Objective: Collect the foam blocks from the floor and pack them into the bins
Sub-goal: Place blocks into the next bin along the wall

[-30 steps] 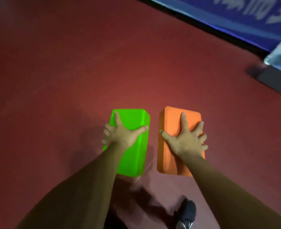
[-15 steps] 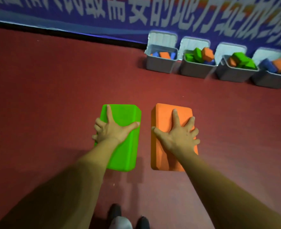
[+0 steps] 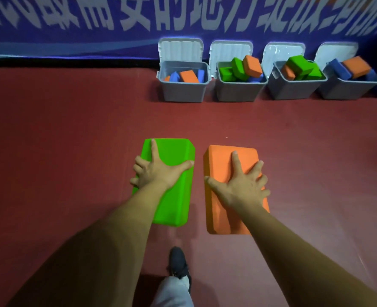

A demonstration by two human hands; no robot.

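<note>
A person's left hand (image 3: 155,171) clamps a green foam block (image 3: 174,196), fingers curled over its 9 o'clock edge and thumb at the 3 o'clock edge. The right hand (image 3: 238,187) grips an orange foam block (image 3: 220,165) just beside it, at 3 o'clock. Four grey bins (image 3: 183,91), lids up and part-filled with blocks, line the blue banner (image 3: 72,29) at 1 o'clock across the red floor (image 3: 50,140).

- The left hand (image 3: 155,173) grips a green foam block (image 3: 174,202) from above, fingers spread.
- The right hand (image 3: 240,187) grips an orange foam block (image 3: 220,165) just to its right, not touching it.
- Far right, four grey bins (image 3: 183,91) with raised lids stand in a row along a blue banner (image 3: 72,29), holding blocks.
- A dark shoe (image 3: 177,261) is on the near red floor (image 3: 61,140).
</note>
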